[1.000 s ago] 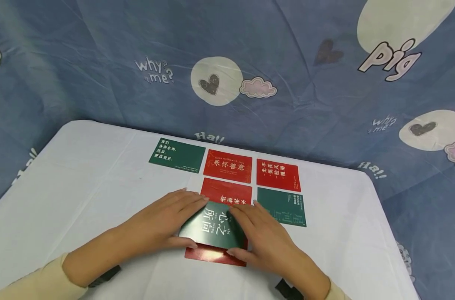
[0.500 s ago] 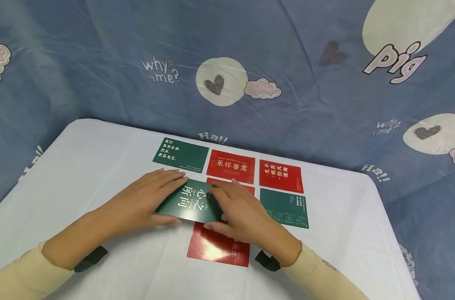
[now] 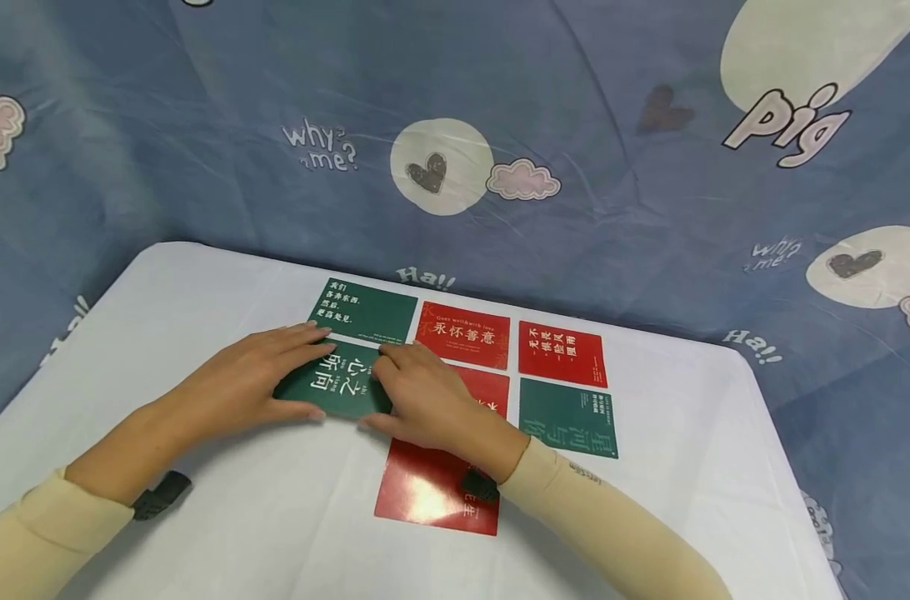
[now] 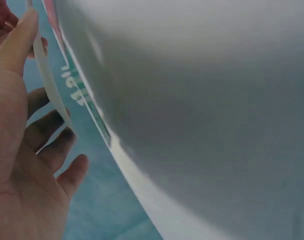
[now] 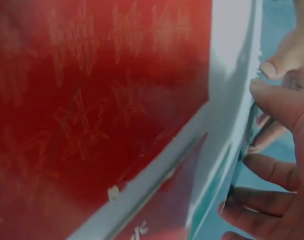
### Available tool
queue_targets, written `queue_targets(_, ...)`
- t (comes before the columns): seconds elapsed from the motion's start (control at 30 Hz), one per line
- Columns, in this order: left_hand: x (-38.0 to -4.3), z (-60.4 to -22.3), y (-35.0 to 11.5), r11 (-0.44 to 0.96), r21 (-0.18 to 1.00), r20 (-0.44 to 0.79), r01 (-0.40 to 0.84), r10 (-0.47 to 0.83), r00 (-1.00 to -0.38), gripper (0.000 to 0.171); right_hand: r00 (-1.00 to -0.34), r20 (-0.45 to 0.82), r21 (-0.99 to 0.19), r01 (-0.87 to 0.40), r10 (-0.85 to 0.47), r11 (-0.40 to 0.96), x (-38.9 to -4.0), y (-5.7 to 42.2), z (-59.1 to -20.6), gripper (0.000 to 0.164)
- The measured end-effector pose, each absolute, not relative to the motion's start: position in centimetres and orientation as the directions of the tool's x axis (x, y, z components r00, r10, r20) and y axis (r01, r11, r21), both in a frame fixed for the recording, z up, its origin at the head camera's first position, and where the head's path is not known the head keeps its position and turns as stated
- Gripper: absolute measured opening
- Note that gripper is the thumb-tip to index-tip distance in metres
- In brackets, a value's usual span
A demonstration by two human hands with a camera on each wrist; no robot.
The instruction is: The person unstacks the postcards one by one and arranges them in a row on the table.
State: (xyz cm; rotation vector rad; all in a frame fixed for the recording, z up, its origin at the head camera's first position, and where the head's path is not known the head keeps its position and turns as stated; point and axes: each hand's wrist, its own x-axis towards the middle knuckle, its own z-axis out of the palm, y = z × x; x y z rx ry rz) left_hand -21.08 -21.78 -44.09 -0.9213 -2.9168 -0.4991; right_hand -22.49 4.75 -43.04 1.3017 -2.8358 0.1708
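A green card (image 3: 350,375) with white characters is held between both hands over the left part of the card layout. My left hand (image 3: 252,375) grips its left end, the thumb on the near edge and the fingers on the far edge. My right hand (image 3: 425,392) pinches the right end likewise. In the left wrist view the card (image 4: 49,85) shows edge-on above the white cloth. The right wrist view shows fingertips along the card's thin edge (image 5: 239,155). Whether the card touches the table cannot be told.
Behind lie a green card (image 3: 372,312), a red card (image 3: 462,337) and another red card (image 3: 563,354). A partly covered red card (image 3: 488,387) and a green card (image 3: 567,417) sit right. A shiny red card (image 3: 417,492) is nearest. A patterned blue curtain (image 3: 275,217) hangs behind the white table (image 3: 222,517).
Both hands have carried the green card leftward and away from the body, from over the nearest red card to just in front of the back-left green card. The nearest red card is now more exposed.
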Motion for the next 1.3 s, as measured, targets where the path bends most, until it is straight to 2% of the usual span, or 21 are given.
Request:
queue_targets(0.33,-21.2,-45.4,-22.5,0.762,0.279,0.136,0.584,0.571,-0.810,0.068,-0.644,0.036,-0.039,-0.765,-0.764,0.643,-23.0,3.6,-44.7,0.063)
queue_targets(0.97,-21.1,-45.7,-21.4,0.707,0.258,0.177,0.659,0.636,-0.751,0.050,-0.671,0.032,-0.060,-0.741,-0.741,0.669,-22.5,3.7,-45.3,0.061)
queue_targets(1.1,-20.7,-45.6,-20.8,0.693,0.221,0.187,0.686,0.660,-0.727,0.044,-0.677,0.033,-0.045,-0.736,-0.735,0.676,-22.0,3.9,-45.0,0.063)
queue_targets(1.3,-20.0,-45.2,-19.7,0.694,0.183,0.190,0.696,0.670,-0.718,0.046,-0.671,0.045,-0.052,-0.742,-0.740,0.669,-20.9,5.2,-44.0,0.065)
